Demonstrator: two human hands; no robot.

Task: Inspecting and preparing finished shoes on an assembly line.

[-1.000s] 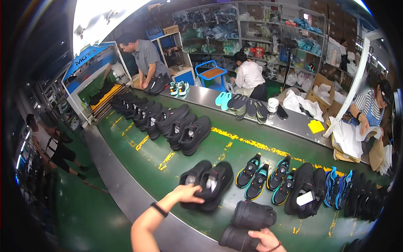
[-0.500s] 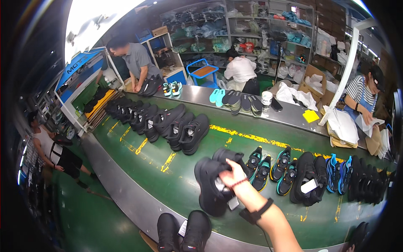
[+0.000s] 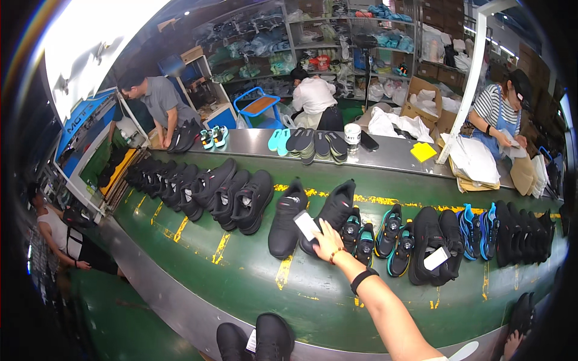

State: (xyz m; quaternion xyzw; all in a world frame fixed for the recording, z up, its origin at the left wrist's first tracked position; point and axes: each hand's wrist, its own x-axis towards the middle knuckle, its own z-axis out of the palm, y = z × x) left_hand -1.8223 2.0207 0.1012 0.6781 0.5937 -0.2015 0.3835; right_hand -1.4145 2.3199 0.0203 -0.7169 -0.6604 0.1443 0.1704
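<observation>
Hand on black shoes, green conveyor belt.

Reaching forward across the green belt (image 3: 241, 283), the right hand (image 3: 327, 239) lay flat with fingers spread on a pair of black shoes (image 3: 310, 218), pressing a white tag (image 3: 306, 225) between them rather than gripping anything. That pair sat mid-belt, just left of small black-and-teal sneakers (image 3: 378, 233). The left hand (image 3: 510, 344) barely showed at the lower right edge beside another black shoe (image 3: 521, 313); its grip could not be told. Two black shoes (image 3: 259, 338) stood at the near rim.
</observation>
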